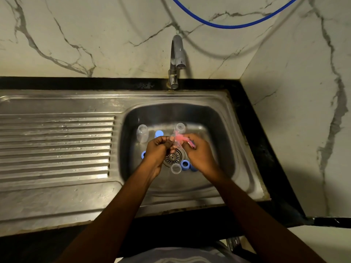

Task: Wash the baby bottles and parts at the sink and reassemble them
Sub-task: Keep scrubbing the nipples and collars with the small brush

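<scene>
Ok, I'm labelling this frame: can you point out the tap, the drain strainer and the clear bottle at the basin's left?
tap (178, 54): head view, on the curved spout.
drain strainer (173, 158): head view, on its centre hub.
clear bottle (142, 133): head view, on its side wall.

A white marble-look wall (95, 35) with grey veins runs across the far side and meets a matching side wall (303, 111) at a corner on the right. A blue hose (228, 26) sags in a loop across the far wall and casts a soft curved shadow below it. A black counter (76, 83) frames a stainless steel sink (209, 95), whose ribbed draining board (57, 141) lies to the left of the basin. A chrome tap (177, 59) stands at the far rim and arches toward the basin. A round drain strainer (173, 157) sits in the basin floor. The light is dim and warm, with glare on the steel.
</scene>
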Demonstrator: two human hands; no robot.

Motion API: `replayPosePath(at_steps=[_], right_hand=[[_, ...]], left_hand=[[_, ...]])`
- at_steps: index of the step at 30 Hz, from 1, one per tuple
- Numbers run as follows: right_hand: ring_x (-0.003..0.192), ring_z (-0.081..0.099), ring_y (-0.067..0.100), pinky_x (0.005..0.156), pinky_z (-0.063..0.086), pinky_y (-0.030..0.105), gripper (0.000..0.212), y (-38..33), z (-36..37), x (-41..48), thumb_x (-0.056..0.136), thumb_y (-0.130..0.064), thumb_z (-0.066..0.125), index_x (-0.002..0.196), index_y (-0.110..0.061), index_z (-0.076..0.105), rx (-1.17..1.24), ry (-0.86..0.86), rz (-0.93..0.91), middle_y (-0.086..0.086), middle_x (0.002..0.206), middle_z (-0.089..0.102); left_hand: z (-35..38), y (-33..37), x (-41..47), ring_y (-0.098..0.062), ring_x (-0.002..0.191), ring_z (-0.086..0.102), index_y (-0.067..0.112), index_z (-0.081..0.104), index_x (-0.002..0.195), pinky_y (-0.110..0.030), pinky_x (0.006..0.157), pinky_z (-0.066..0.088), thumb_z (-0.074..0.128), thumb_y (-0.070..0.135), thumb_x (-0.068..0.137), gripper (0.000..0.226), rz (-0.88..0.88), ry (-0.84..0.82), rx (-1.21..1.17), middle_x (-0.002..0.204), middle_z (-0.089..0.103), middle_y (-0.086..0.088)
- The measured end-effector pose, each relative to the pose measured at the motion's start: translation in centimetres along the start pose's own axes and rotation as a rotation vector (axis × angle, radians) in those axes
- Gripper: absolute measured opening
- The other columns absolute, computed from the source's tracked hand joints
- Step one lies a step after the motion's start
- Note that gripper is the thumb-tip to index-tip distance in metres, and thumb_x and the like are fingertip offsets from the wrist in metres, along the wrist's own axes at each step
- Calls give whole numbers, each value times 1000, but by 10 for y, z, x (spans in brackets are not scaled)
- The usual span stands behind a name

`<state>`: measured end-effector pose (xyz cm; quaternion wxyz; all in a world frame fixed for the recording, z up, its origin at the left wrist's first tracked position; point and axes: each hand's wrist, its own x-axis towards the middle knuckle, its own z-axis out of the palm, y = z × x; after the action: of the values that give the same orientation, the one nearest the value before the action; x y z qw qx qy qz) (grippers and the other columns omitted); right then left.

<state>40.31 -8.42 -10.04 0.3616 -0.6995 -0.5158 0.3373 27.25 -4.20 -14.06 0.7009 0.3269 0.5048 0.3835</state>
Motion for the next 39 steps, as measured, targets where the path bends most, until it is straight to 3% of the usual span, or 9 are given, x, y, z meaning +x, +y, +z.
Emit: replayPosePath(at_steps=[4, 7, 12, 15, 19, 23, 28, 33, 39], right_hand=[[64, 57, 3, 64, 43, 28, 13, -5, -23, 13, 88, -22, 67, 75, -24, 69, -81, -210, 111, -10, 68, 65], [70, 57, 9, 66, 42, 28, 17, -11, -21, 15, 93, -35, 61, 80, -26, 69, -159, -68, 52, -9, 77, 64], [72, 57, 12, 68, 44, 26, 16, -11, -16, 13, 88, -9, 65, 76, -19, 70, 80, -59, 179, -2, 74, 66], [65, 56, 13, 65, 45, 29, 16, -11, -12, 14, 89, -19, 66, 73, -18, 70, 195, 120, 192, 8, 71, 67], [78, 68, 16, 69, 53, 23, 13, -15, -7, 13, 91, -17, 64, 82, -18, 74, 166, -122, 195, 0, 84, 73], [68, 58, 24, 66, 51, 36, 18, -14, -11, 19, 87, -16, 67, 69, -13, 69, 237, 42, 242, 7, 71, 66], [70, 60, 18, 61, 51, 34, 23, -14, -11, 20, 85, -6, 66, 66, -20, 68, 186, -90, 240, 1, 71, 66], [76, 68, 32, 77, 57, 55, 22, -14, -2, 23, 86, -35, 67, 66, -24, 66, 199, -31, 269, 8, 72, 69], [71, 65, 15, 74, 55, 44, 27, -7, -6, 27, 92, -45, 61, 70, -29, 63, -105, -22, 62, -5, 71, 67]], left_hand=[[-5, -4, -2, -19, 66, 57, 7, 69, 78, -31, 73, 54, 61, 6, 95, 18, 12, 30, 54, 71, 63, -11], [0, -5, -3, -22, 70, 58, 4, 69, 83, -36, 79, 53, 63, 12, 95, 15, 19, 10, 38, 74, 65, -12], [-1, 0, 3, -17, 64, 58, 7, 69, 79, -34, 76, 55, 64, 15, 95, 18, 80, 51, 16, 69, 65, -6], [2, -1, 3, -18, 66, 58, 5, 71, 81, -34, 76, 55, 64, 11, 94, 15, 83, 21, 32, 71, 67, -8], [-1, 0, 7, -22, 72, 62, 8, 71, 81, -33, 75, 56, 61, 7, 95, 17, 100, 76, 34, 80, 66, -17], [-3, 2, 2, -11, 58, 60, 4, 69, 80, -26, 67, 55, 63, 10, 94, 16, 105, 18, -11, 69, 63, -10], [-6, 11, 2, -11, 60, 59, 3, 67, 89, -24, 66, 54, 58, 10, 97, 13, 105, -2, -58, 72, 64, -7], [1, 12, -1, 1, 66, 67, 7, 66, 99, -13, 55, 49, 49, 14, 102, 18, 47, -60, 95, 80, 72, 6], [-4, 33, 7, -10, 57, 47, 13, 66, 82, -20, 50, 38, 49, 8, 98, 23, -37, -174, 207, 66, 57, 2]])
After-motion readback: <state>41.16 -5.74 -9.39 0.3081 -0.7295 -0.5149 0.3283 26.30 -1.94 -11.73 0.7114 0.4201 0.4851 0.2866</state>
